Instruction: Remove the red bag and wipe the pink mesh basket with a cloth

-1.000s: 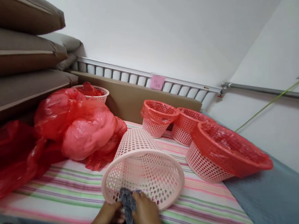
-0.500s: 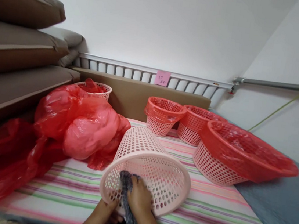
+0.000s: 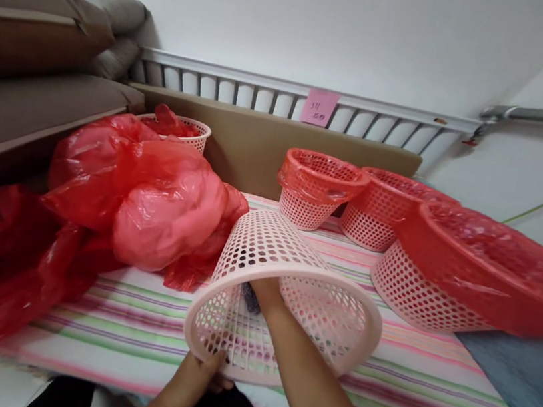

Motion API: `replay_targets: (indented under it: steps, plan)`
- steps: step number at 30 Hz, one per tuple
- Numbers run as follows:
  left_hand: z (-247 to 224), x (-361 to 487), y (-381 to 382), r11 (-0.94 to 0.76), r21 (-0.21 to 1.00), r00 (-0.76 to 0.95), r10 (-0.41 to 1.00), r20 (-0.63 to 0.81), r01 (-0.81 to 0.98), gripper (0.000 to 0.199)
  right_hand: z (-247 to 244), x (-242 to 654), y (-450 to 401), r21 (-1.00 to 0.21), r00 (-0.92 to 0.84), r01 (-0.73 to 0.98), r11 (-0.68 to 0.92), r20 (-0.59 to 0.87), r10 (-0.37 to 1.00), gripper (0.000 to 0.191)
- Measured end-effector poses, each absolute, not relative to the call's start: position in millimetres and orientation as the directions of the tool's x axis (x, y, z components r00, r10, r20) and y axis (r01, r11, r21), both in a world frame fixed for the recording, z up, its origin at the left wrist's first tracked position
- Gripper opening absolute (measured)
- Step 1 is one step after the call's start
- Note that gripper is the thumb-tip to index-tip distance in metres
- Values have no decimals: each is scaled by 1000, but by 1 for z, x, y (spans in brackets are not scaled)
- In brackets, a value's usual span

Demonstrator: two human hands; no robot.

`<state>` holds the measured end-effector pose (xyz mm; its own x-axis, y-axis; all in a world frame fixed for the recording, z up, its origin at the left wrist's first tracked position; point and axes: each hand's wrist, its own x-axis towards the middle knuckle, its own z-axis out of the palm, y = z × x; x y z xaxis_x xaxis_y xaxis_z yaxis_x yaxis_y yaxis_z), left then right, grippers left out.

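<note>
A pale pink perforated basket (image 3: 292, 270) lies on its side on the striped sheet, its mouth facing me. My left hand (image 3: 210, 369) grips the lower left of its rim, thumb on the inside and fingers underneath. Inside the basket, my right hand (image 3: 264, 291) presses a dark grey cloth (image 3: 251, 298) against the upper left part of the wall. The rim and the basket's wall partly hide its fingers.
Crumpled red plastic bags (image 3: 168, 216) are heaped at left, with a basket (image 3: 199, 139) behind them. Three baskets lined with red bags (image 3: 308, 212) stand at right. Stacked brown cushions (image 3: 28, 102) rise at far left; a radiator (image 3: 247, 85) runs along the wall.
My right hand has moved deeper into the basket with the cloth, which hung out over the rim before. The basket's mouth is tipped a little differently, and the view has shifted.
</note>
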<state>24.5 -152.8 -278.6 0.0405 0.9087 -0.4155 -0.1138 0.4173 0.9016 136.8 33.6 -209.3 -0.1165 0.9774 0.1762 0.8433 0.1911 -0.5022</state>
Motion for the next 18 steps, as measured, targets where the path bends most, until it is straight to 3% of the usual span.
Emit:
replay_targets:
  steps: [3,6,9,14,18]
  plan:
    - [-279,25,-154,416,901,28,909,-415,-122,65,-209,143,14,-432,-115,887,160,130,985,44]
    - [-279,27,-155,422,894,25,905,-424,-151,66,-216,153,-25,-282,-136,950,134,16,991,42]
    - [-278,28,-156,430,883,17,900,-435,-188,72,-224,167,-77,-168,-220,961,218,3,975,38]
    - [-279,29,-156,419,874,24,904,-427,-245,79,-230,184,-142,-130,-277,954,269,-48,960,37]
    - [-282,29,-155,421,876,46,905,-422,-235,79,-230,180,-144,-123,-245,963,240,-26,969,36]
